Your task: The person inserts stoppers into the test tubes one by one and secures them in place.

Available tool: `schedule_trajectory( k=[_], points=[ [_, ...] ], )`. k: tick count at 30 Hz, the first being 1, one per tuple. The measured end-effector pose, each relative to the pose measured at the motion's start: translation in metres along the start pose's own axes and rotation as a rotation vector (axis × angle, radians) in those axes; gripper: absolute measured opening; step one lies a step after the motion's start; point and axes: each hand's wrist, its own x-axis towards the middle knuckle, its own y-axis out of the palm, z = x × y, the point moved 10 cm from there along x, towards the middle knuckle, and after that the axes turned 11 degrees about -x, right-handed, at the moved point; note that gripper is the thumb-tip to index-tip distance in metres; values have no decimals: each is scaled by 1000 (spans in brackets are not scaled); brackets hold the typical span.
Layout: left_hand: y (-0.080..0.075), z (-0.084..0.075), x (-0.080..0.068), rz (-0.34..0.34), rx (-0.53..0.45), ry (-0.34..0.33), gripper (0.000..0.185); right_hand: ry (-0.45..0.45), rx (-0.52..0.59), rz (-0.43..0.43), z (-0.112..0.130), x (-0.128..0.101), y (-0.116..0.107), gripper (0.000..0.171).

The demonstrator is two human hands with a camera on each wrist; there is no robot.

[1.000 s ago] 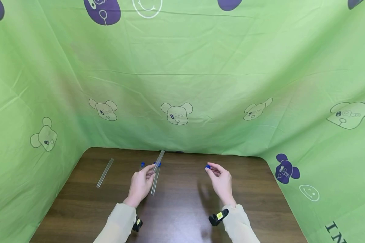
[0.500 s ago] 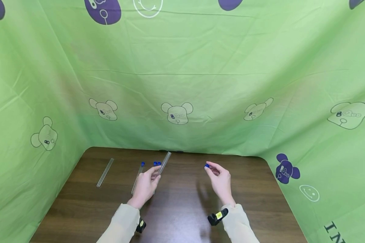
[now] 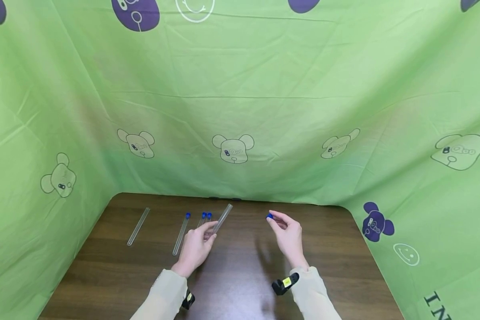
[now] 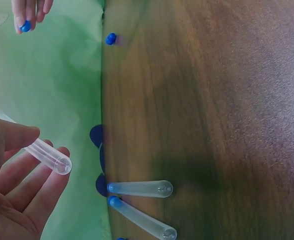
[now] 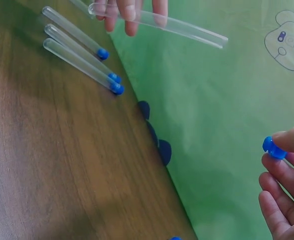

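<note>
clear open tube [image 3: 222,218] tilted, blue cap [image 3: 270,216] apart

clear glossy plastic tube [image 3: 222,218], blue plastic cap [image 3: 270,216], dark smooth wood table [image 3: 240,284], matt green cloth [image 3: 264,111].

Bright even light, soft tabletop sheen, blurry wrist views.

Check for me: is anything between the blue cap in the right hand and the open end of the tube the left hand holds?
Nothing visible. The blue cap and the tube are both held above the table, with only open air between them; the capped tubes lie off to the left.
</note>
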Motion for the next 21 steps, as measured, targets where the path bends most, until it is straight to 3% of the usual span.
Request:
schedule_trajectory(
  k=[21],
  points=[
    [20,-4,-9,67,-21,-20,38,14,44,48,9,-2,9,24]
  ],
)
